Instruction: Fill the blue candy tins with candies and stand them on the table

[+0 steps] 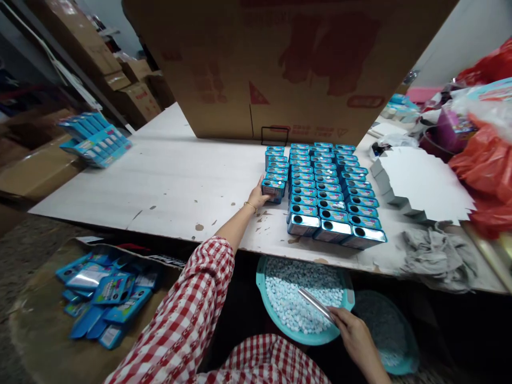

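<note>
My left hand (pixel 258 196) reaches across the table, its fingers wrapped round the left side of a small blue box (pixel 273 185) at the front of the leftmost row. To its right stand several rows of the same blue boxes (pixel 317 201), many with a dark round hole on top. A few white pieces lie on some tops. My right hand (pixel 352 333) grips the end of a silvery metal tube (pixel 317 306). The tube's far end lies over a turquoise basin (pixel 262 280) full of small pale pellets (pixel 290 298), below the table edge.
A big cardboard box (pixel 224 101) stands at the back of the white table (pixel 176 176). White card pieces (pixel 424 181) and a grey cloth (pixel 438 256) lie on the right. Blue boxes fill a carton (pixel 36 330) on the lower left. A second basin (pixel 410 341) sits lower right.
</note>
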`<move>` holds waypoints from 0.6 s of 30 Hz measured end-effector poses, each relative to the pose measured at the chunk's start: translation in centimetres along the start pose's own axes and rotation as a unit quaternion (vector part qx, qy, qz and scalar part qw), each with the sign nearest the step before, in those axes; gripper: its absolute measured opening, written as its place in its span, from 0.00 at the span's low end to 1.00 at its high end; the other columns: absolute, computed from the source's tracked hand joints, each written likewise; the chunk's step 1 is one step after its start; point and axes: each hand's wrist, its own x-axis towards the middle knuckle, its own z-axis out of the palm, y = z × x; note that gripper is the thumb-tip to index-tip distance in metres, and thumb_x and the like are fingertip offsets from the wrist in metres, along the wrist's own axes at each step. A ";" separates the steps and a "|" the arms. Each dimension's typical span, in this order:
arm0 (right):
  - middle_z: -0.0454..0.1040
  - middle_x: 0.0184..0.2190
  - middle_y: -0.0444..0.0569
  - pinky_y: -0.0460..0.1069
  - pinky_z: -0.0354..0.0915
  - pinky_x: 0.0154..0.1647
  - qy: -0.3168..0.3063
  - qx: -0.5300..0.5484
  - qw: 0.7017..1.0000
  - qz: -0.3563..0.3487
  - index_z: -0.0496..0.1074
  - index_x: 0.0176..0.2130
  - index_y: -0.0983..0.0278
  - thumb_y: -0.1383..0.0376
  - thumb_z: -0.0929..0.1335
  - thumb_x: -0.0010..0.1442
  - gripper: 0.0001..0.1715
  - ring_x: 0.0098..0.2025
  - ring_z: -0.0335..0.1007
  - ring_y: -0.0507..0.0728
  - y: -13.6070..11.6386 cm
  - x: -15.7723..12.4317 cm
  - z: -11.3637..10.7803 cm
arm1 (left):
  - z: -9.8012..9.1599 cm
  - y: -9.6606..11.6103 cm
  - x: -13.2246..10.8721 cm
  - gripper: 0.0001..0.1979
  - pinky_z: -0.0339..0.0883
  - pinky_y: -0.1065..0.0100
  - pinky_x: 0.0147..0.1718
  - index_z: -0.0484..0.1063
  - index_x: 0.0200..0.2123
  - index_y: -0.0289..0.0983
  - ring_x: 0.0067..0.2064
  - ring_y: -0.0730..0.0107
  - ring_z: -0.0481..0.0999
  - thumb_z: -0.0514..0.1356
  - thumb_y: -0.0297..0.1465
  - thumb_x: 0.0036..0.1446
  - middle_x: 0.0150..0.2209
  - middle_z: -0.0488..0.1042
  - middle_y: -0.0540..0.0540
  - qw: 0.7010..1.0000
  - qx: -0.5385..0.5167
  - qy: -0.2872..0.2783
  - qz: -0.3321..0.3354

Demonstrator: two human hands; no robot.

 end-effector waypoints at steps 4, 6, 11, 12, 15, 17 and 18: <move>0.77 0.39 0.51 0.48 0.68 0.44 -0.001 0.003 1.000 0.003 0.77 0.38 0.60 0.55 0.61 0.58 0.19 0.42 0.73 0.57 -0.4 0.2 0.5 | 0.9 -0.2 2.9 0.55 0.54 0.56 0.58 0.40 0.64 0.40 0.57 0.55 0.64 0.69 0.31 0.36 0.56 0.66 0.42 1.000 -0.022 -0.006 -0.003; 0.77 0.39 0.50 0.48 0.68 0.43 0.001 0.003 1.000 -0.001 0.77 0.38 0.60 0.55 0.61 0.58 0.19 0.41 0.73 0.57 -0.6 0.4 0.6 | 1.4 0.0 3.4 0.61 0.52 0.55 0.59 0.33 0.64 0.40 0.60 0.54 0.59 0.70 0.32 0.34 0.60 0.58 0.39 0.998 -0.054 -0.003 -0.018; 0.78 0.38 0.50 0.48 0.69 0.42 -0.006 0.007 1.000 -0.017 0.77 0.37 0.60 0.52 0.62 0.55 0.21 0.40 0.74 0.58 -0.3 1.2 0.6 | -1.5 0.7 -1.4 0.57 0.52 0.55 0.58 0.31 0.64 0.40 0.63 0.53 0.52 0.68 0.37 0.40 0.65 0.42 0.34 0.988 -0.134 0.069 -0.038; 0.78 0.37 0.51 0.48 0.70 0.40 -0.002 0.004 1.000 -0.013 0.77 0.37 0.61 0.51 0.63 0.53 0.22 0.39 0.74 0.58 0.1 1.2 0.6 | -3.3 0.5 -3.4 0.51 0.53 0.56 0.58 0.36 0.63 0.41 0.62 0.55 0.56 0.66 0.38 0.44 0.64 0.46 0.36 0.985 -0.133 0.111 -0.019; 0.77 0.38 0.51 0.50 0.71 0.36 0.012 -0.023 1.000 0.009 0.77 0.37 0.62 0.46 0.63 0.48 0.27 0.36 0.75 0.60 2.0 1.7 0.8 | -11.3 -1.2 -10.5 0.33 0.58 0.60 0.55 0.48 0.60 0.42 0.56 0.64 0.65 0.59 0.37 0.53 0.58 0.59 0.40 0.951 -0.060 0.301 0.030; 0.77 0.38 0.51 0.51 0.71 0.35 0.007 -0.051 0.998 0.029 0.77 0.38 0.61 0.46 0.63 0.47 0.28 0.36 0.74 0.62 3.6 2.5 1.0 | -17.7 -3.3 -16.4 0.27 0.60 0.63 0.53 0.54 0.56 0.40 0.53 0.66 0.67 0.57 0.35 0.54 0.55 0.62 0.40 0.898 0.022 0.440 0.004; 0.78 0.37 0.51 0.52 0.71 0.34 -0.007 -0.063 0.997 0.040 0.77 0.39 0.59 0.46 0.63 0.46 0.28 0.35 0.74 0.63 4.3 3.1 1.3 | -20.8 -4.5 -19.4 0.25 0.60 0.63 0.52 0.55 0.55 0.38 0.52 0.66 0.67 0.57 0.34 0.54 0.53 0.63 0.39 0.864 0.066 0.499 -0.036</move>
